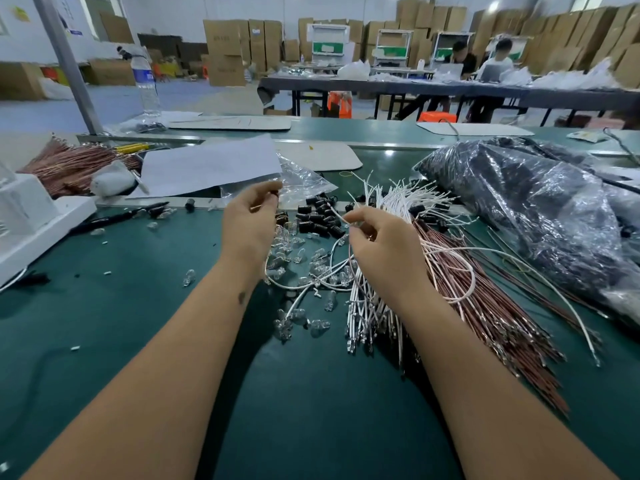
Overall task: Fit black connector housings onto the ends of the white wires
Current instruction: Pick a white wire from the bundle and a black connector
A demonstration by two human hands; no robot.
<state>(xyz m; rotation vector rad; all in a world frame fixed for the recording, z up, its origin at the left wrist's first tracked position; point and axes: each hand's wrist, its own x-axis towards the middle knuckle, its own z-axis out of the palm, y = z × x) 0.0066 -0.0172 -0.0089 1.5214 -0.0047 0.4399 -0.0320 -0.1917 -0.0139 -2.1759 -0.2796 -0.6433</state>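
Now, right hand (pixel 377 242): pinches a white wire (pixel 337 216), end aimed up-left.
Left hand (pixel 251 216): pinches a small black housing (pixel 275 194), just up-left of the wire's end.

We see a deep green table mat (pixel 121 306) under everything. On it, a heap of black connector housings (pixel 318 216), glossy and dark, sits beside clear, colourless glass bulbs (pixel 294 254). We've got a white wires bundle (pixel 370 303) with silvery metal tips, and next to it a reddish-brown wires bundle (pixel 485 299), coppery in tone. Far left, more coppery-pink wires (pixel 69 164). A white sheet of paper (pixel 211 164) lies behind, and to the right a clear plastic bag (pixel 519 202) shows black contents. Behind, brown cardboard boxes (pixel 225 50), and an orange stool (pixel 437 116).
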